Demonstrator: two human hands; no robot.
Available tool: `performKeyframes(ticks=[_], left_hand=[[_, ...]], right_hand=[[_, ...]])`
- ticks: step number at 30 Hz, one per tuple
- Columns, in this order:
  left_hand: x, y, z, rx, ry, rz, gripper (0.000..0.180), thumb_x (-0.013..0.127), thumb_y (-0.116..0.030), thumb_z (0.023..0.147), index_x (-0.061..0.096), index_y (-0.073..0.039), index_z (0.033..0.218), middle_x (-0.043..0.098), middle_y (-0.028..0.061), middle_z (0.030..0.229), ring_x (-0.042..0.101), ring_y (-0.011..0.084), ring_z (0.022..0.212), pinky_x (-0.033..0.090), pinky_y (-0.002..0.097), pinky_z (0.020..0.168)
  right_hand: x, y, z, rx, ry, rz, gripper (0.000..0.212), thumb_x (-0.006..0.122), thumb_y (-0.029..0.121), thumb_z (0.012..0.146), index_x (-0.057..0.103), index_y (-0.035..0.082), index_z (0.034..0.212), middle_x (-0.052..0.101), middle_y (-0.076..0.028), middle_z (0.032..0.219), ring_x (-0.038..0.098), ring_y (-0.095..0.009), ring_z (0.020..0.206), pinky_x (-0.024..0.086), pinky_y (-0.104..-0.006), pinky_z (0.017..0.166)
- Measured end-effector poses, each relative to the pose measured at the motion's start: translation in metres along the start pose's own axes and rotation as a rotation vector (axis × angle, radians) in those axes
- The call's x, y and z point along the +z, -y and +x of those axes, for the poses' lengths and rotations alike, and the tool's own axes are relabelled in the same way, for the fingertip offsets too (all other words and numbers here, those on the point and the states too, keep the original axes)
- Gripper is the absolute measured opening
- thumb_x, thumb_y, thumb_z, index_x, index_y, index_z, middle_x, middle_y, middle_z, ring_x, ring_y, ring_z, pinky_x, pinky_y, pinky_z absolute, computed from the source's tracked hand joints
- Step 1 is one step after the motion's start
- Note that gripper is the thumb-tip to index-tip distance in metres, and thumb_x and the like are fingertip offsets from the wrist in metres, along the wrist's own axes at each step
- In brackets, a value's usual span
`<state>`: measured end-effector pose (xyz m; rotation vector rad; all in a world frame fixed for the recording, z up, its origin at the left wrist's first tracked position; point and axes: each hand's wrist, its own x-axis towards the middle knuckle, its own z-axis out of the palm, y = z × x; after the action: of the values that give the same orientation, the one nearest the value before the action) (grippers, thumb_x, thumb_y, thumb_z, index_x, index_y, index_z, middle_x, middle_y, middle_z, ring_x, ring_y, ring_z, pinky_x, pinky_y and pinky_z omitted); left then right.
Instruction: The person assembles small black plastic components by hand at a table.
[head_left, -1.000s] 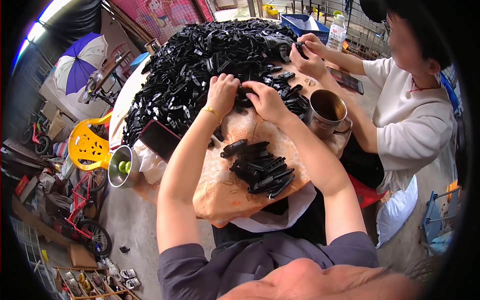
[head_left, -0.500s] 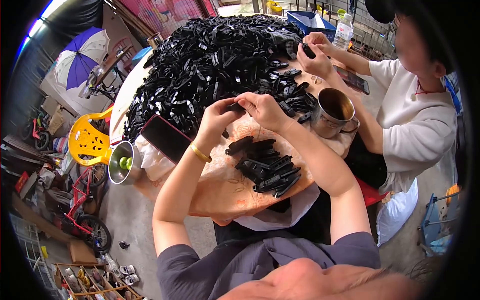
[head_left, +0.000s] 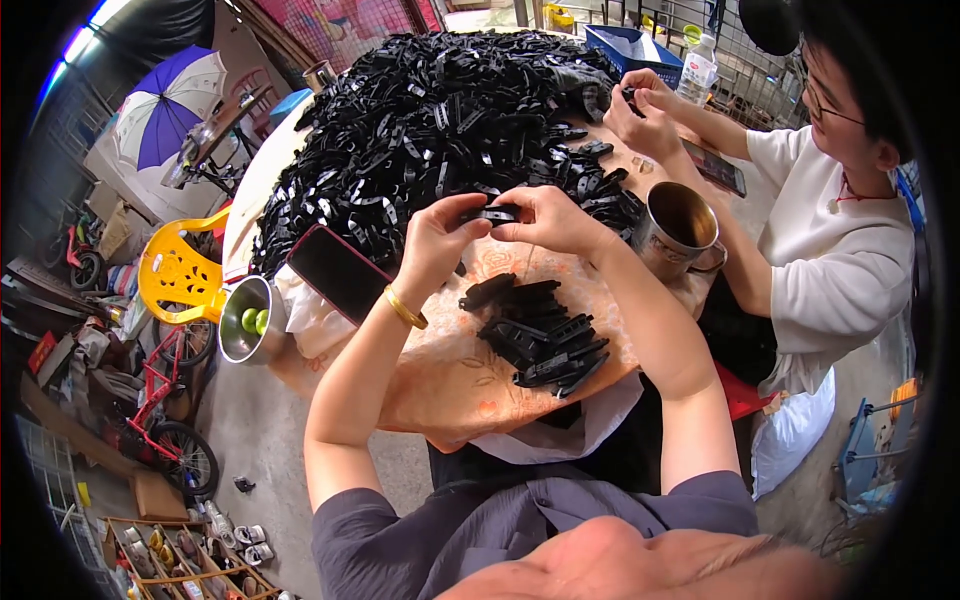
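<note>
Both hands (head_left: 437, 240) holding sm blk pc (head_left: 494, 214), lg blk pile (head_left: 440, 125) behind

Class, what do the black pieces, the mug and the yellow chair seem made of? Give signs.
Black pieces: probably glossy hard plastic, from sharp white glints.
Mug: likely metal, smooth, with a shiny rim.
Yellow chair: apparently moulded plastic, evenly coloured with cut-out openings.

Held part (head_left: 495, 214): black plastic, glossy highlights. Pile (head_left: 430, 130): same-looking plastic, glossy and matt patches. Tablecloth (head_left: 425, 390): matt, creased fabric. Mug (head_left: 658, 243), right edge of table (head_left: 256, 182): shiny metal. Bowl (head_left: 236, 298), by left edge: smooth metal. Phone (head_left: 338, 272): smooth, glossy.
</note>
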<state>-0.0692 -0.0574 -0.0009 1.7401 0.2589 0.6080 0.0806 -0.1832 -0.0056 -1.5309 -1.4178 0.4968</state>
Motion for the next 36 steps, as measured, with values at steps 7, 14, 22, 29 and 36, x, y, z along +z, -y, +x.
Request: performKeyframes(ticks=[7, 14, 22, 29, 36], left_hand=[[-0.001, -0.009, -0.005, 0.029, 0.017, 0.103, 0.035, 0.066, 0.0, 0.075, 0.059, 0.003, 0.11, 0.066, 0.0075, 0.089, 0.06, 0.0087, 0.078, 0.048, 0.0211, 0.07], [-0.013, -0.01, -0.006, -0.118, 0.537, 0.315, 0.028, 0.067, -0.017, 0.078, 0.064, -0.002, 0.102, 0.066, 0.0062, 0.084, 0.058, 0.0074, 0.074, 0.047, 0.0211, 0.065], [0.001, 0.003, 0.042, 0.286, 0.248, 0.75, 0.019, 0.059, -0.011, 0.079, 0.066, -0.003, 0.095, 0.064, 0.0109, 0.088, 0.059, 0.0207, 0.08, 0.047, 0.0288, 0.072], [0.001, 0.02, 0.081, 0.366, 0.036, 1.517, 0.025, 0.053, 0.0, 0.07, 0.053, -0.004, 0.095, 0.054, 0.0125, 0.094, 0.053, 0.029, 0.092, 0.049, 0.0359, 0.077], [-0.026, 0.013, 0.078, 0.254, 0.115, 1.593, 0.015, 0.054, -0.005, 0.075, 0.053, -0.005, 0.091, 0.059, 0.0122, 0.09, 0.057, 0.0263, 0.093, 0.05, 0.0365, 0.074]], right_hand=[[0.002, 0.017, -0.003, -0.076, -0.1, -0.141, 0.036, 0.074, 0.025, 0.07, 0.064, -0.002, 0.091, 0.065, -0.013, 0.072, 0.06, -0.013, 0.066, 0.048, -0.0263, 0.063], [-0.009, 0.01, 0.001, 0.256, -0.078, -0.148, 0.043, 0.065, 0.046, 0.076, 0.065, 0.004, 0.09, 0.062, -0.008, 0.069, 0.06, -0.014, 0.062, 0.047, -0.0273, 0.058], [0.012, -0.009, -0.001, 0.121, -0.062, -0.789, 0.025, 0.066, 0.025, 0.073, 0.06, 0.009, 0.09, 0.062, -0.012, 0.089, 0.061, -0.028, 0.087, 0.05, -0.0388, 0.074], [0.009, -0.003, -0.005, 0.101, -0.109, -0.74, 0.021, 0.058, 0.015, 0.069, 0.058, 0.005, 0.088, 0.062, -0.013, 0.089, 0.061, -0.029, 0.088, 0.049, -0.0392, 0.076], [0.005, -0.001, -0.001, 0.162, 0.025, -0.805, 0.027, 0.062, 0.019, 0.07, 0.063, 0.003, 0.092, 0.063, -0.016, 0.092, 0.06, -0.03, 0.091, 0.048, -0.0389, 0.079]])
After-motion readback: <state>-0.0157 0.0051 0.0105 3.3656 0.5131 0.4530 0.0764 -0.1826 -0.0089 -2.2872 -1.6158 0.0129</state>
